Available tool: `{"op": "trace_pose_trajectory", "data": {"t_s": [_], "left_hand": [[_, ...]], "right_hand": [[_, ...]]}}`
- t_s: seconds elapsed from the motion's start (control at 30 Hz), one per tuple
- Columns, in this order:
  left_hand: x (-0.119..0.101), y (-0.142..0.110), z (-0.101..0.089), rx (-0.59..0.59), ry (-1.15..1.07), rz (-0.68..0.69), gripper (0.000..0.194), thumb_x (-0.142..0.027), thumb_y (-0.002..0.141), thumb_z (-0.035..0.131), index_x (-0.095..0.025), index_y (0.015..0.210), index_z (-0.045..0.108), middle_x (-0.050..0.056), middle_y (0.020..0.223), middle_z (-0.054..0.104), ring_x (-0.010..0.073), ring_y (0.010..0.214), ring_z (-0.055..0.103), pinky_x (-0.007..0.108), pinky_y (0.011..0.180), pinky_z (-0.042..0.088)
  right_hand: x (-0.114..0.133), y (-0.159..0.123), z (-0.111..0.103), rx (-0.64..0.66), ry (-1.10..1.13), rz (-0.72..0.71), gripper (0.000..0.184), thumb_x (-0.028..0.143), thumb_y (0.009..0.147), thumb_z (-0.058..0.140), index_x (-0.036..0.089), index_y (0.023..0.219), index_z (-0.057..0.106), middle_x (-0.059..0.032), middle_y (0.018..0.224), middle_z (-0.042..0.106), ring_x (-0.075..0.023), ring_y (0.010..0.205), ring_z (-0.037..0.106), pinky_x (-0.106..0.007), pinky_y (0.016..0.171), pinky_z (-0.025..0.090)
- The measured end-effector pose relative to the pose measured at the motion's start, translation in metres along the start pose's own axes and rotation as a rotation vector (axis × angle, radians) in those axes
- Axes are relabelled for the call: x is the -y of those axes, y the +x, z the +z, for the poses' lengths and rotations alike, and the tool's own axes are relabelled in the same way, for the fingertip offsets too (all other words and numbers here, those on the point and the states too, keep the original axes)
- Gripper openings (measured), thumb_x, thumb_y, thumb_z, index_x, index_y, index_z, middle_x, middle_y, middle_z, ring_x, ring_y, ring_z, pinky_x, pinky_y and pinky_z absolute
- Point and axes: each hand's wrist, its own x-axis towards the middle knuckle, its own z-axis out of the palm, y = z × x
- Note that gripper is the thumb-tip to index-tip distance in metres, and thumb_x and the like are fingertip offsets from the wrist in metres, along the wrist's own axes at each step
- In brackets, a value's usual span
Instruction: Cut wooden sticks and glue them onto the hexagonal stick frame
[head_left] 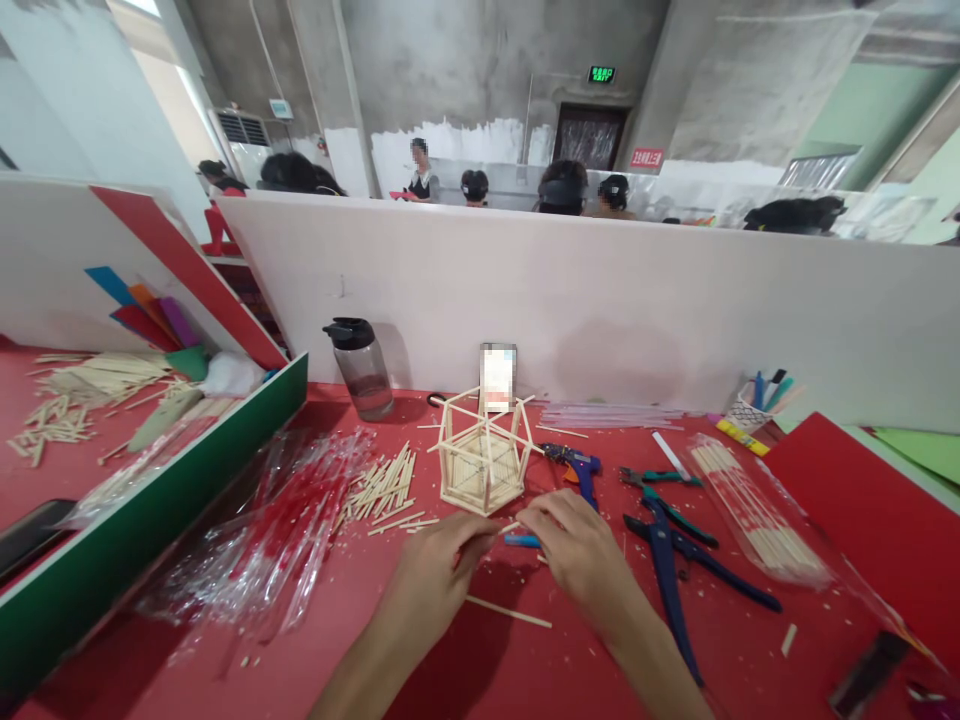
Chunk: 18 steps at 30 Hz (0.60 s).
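A short wooden stick (510, 527) spans the gap between my two hands. My left hand (441, 562) pinches its left end, and my right hand (574, 545) has closed fingers at the other end. Just beyond them stands a many-sided frame of pale wooden sticks (484, 497), with a slatted base and open sides. Under my hands, a longer wooden stick (510, 611) lies on the red table (517, 680). Close to my right fingers is a blue pen-like object (523, 540), partly covered. Loose cut sticks (384, 485) are heaped left of the frame.
To the right lie a blue glue gun (581, 468), green-handled pliers (667, 480), large blue cutters (664, 560) and bagged sticks (757, 510). Clear plastic wrapping (262, 520) and a water bottle (364, 370) are left. A phone (498, 375) leans behind the frame, before a white partition (637, 310).
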Motion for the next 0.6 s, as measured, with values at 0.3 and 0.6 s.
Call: {"op": "trace_pose_trajectory", "data": {"t_s": [0.3, 0.6], "left_hand": [[-0.037, 0.024, -0.037, -0.229, 0.068, 0.194, 0.023, -0.035, 0.099, 0.053, -0.024, 0.093, 0.072, 0.001, 0.085, 0.076, 0.0149, 0.073, 0.069, 0.025, 0.069, 0.054], [-0.046, 0.08, -0.065, -0.376, 0.422, 0.538, 0.023, -0.029, 0.102, 0.049, -0.02, 0.089, 0.065, 0.002, 0.084, 0.071, 0.0134, 0.08, 0.065, 0.025, 0.078, 0.049]], "right_hand": [[0.023, 0.041, -0.034, -0.158, 0.225, -0.041, 0.018, 0.025, 0.103, 0.049, 0.021, 0.104, 0.067, -0.0056, 0.096, 0.071, -0.0187, 0.09, 0.062, -0.032, 0.084, 0.047], [0.02, 0.075, -0.061, -0.235, 0.513, 0.274, 0.01, 0.026, 0.093, 0.061, 0.022, 0.09, 0.069, -0.0008, 0.083, 0.072, -0.015, 0.073, 0.064, -0.025, 0.069, 0.051]]}}
